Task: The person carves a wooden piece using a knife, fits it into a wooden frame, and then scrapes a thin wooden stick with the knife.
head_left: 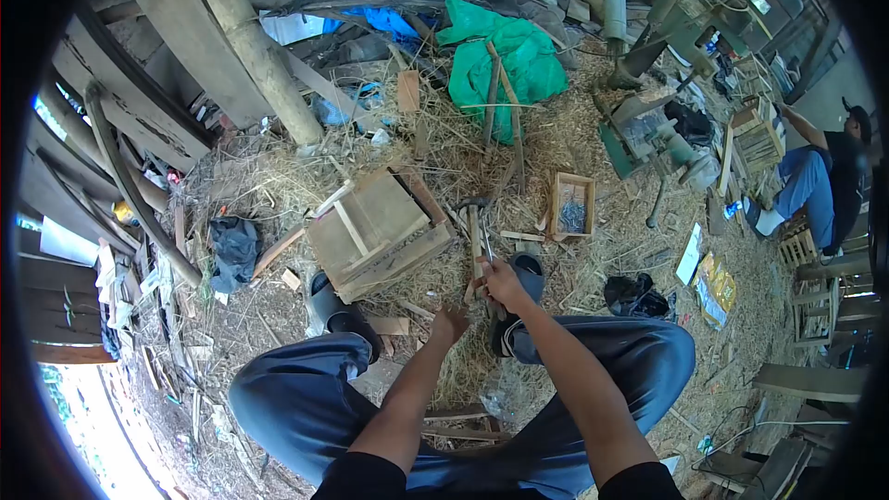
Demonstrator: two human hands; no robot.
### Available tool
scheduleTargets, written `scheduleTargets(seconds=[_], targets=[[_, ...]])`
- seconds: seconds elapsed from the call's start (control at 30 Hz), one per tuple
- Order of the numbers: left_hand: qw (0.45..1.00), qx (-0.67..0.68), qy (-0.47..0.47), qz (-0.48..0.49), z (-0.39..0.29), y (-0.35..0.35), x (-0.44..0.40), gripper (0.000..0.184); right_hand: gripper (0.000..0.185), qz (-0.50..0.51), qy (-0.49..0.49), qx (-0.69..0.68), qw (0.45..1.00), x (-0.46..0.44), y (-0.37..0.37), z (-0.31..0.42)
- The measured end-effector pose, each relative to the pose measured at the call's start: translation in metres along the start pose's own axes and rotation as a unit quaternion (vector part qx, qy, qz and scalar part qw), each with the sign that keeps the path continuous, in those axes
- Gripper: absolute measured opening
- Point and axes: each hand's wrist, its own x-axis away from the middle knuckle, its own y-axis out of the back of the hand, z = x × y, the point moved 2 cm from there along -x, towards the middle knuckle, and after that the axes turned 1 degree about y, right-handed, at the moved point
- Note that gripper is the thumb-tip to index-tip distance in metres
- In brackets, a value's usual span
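Observation:
A hammer (475, 233) with a dark metal head and a wooden handle lies between my feet, its head pointing away from me. My right hand (504, 285) is closed around a thin shiny metal tool (488, 245) alongside the hammer's handle; its exact kind is unclear. Close to the handle's near end, my left hand (450, 324) has its fingers bent together, and what they hold, if anything, is too small to make out. To the left of the hammer sits a wooden box-like piece (366, 222), tilted, with slats across it.
A small wooden box of nails (573, 207) stands right of the hammer. Black plastic bags (637, 297) (233, 250) and a yellow packet (714, 291) lie on the straw-strewn ground. A green machine (648, 134) stands farther right. Another person (820, 167) sits beside a wooden crate (757, 134).

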Motion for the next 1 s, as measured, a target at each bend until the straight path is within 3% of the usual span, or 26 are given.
scheduleTargets(seconds=[0.1,0.2,0.27,0.3,0.33,0.37,0.43,0.5,0.57,0.63,0.67,0.7,0.73,0.83,0.87,0.9,0.93,1.0], targets=[[0.999,-0.044,0.018,-0.016,0.001,-0.02,-0.015,0.029,0.034,-0.023,-0.037,0.056,0.998,-0.008,0.005,0.001],[0.999,0.035,0.002,-0.002,0.013,0.005,-0.007,0.028,0.034,-0.056,0.046,0.165,0.984,-0.024,0.015,0.017],[0.973,0.207,-0.003,-0.103,0.029,0.053,0.001,0.016,0.031,-0.077,0.048,0.229,0.969,-0.025,0.025,0.05],[0.973,0.201,0.008,-0.112,0.037,0.074,0.005,0.016,0.029,-0.105,0.045,0.294,0.949,-0.025,0.031,0.071],[0.947,0.243,-0.013,-0.211,0.046,0.098,0.01,0.016,0.029,-0.104,0.06,0.296,0.948,-0.015,0.034,0.1],[0.909,0.28,-0.037,-0.307,0.057,0.121,0.02,0.017,0.028,-0.119,0.132,0.407,0.896,0.005,0.036,0.135],[0.89,0.329,-0.01,-0.315,0.076,0.196,0.067,0.019,0.027,-0.138,0.214,0.51,0.821,0.033,0.037,0.192],[0.84,0.434,0.002,-0.325,0.089,0.27,0.13,0.022,0.028,-0.116,0.279,0.308,0.902,0.051,0.035,0.232],[0.81,0.472,-0.003,-0.348,0.102,0.311,0.185,0.023,0.029,-0.069,0.309,0.258,0.913,0.087,0.029,0.267],[0.593,0.689,-0.045,-0.413,0.119,0.331,0.227,0.018,0.03,-0.02,0.338,0.21,0.917,0.126,0.019,0.295],[0.596,0.681,-0.049,-0.424,0.123,0.339,0.243,0.018,0.03,0.034,0.323,0.114,0.939,0.146,0.011,0.303],[0.561,0.688,-0.076,-0.454,0.125,0.34,0.259,0.02,0.03,0.09,0.297,0.017,0.95,0.159,0.001,0.303],[0.527,0.692,-0.106,-0.482,0.13,0.342,0.268,0.021,0.03,0.09,0.305,0.015,0.948,0.164,-0.009,0.307],[0.575,0.638,-0.069,-0.508,0.144,0.34,0.271,0.022,0.032,0.065,0.339,0.052,0.937,0.163,-0.031,0.303],[0.573,0.641,-0.069,-0.507,0.147,0.338,0.268,0.022,0.03,0.024,0.388,0.09,0.917,0.155,-0.036,0.299],[0.604,0.602,-0.019,-0.523,0.154,0.335,0.263,0.021,0.028,-0.016,0.436,0.127,0.891,0.149,-0.041,0.298],[0.634,0.558,0.029,-0.535,0.161,0.332,0.256,0.02,0.028,-0.018,0.435,0.127,0.891,0.141,-0.044,0.296],[0.634,0.546,0.029,-0.546,0.17,0.317,0.24,0.02,0.028,-0.023,0.376,0.074,0.923,0.123,-0.048,0.287]])
